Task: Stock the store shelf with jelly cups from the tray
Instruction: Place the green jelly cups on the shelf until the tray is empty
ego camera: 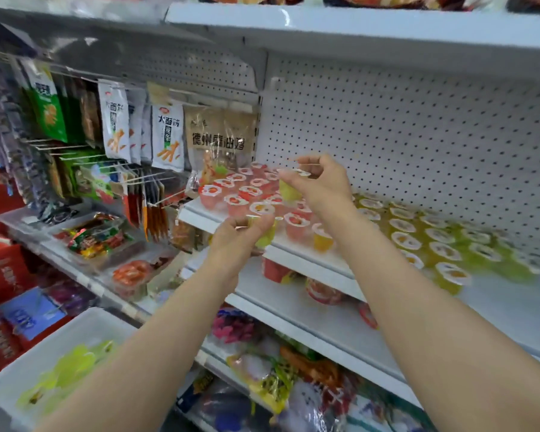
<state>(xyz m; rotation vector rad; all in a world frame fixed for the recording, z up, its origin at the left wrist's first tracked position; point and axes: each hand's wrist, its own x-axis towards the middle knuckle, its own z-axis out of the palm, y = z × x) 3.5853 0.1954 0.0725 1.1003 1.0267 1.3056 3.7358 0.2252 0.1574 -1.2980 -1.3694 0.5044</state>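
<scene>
Both hands reach over the white shelf. The left hand sits at the shelf's front lip, its fingers curled round a yellow-green jelly cup. The right hand is higher and further in, pinching a second green cup above the red jelly cups packed on the left end. Yellow cups fill the right part; a bare strip of shelf lies between them. The tray, holding more green cups, sits low at the left. Hanging snack packets crowd the neighbouring pegs.
</scene>
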